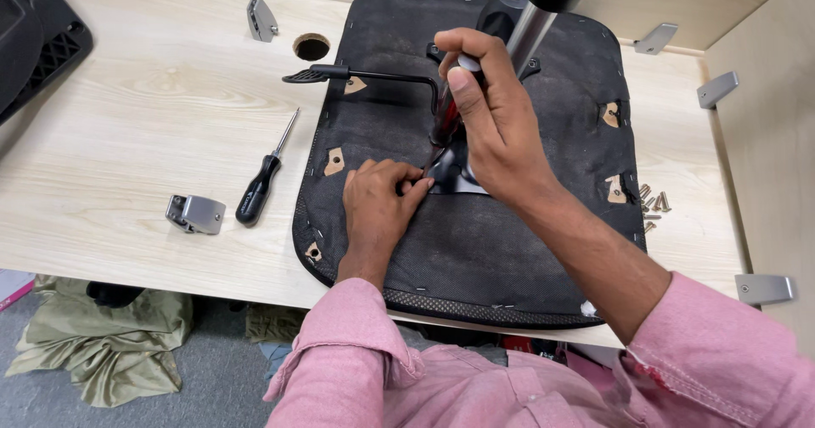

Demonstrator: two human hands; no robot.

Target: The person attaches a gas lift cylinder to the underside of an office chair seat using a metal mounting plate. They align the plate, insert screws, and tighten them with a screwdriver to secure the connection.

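An upturned black chair seat [518, 250] lies on the light wooden table [127, 139], its gas-lift column [531, 29] and black lever [340, 75] sticking out of the middle mechanism. My right hand [492, 131] grips a red-and-black screwdriver [445, 126] upright, tip down at the metal plate [463, 182]. My left hand [378, 203] rests on the seat fabric, fingertips pinched at the screwdriver's tip. Whatever sits under those fingers is hidden.
A second black-handled screwdriver [259, 186] lies left of the seat, beside a small metal bracket [195, 214]. Several loose screws [654, 200] lie at the seat's right edge. Metal brackets [261, 18] line the table edges, and a cable hole [311, 47] is near the back.
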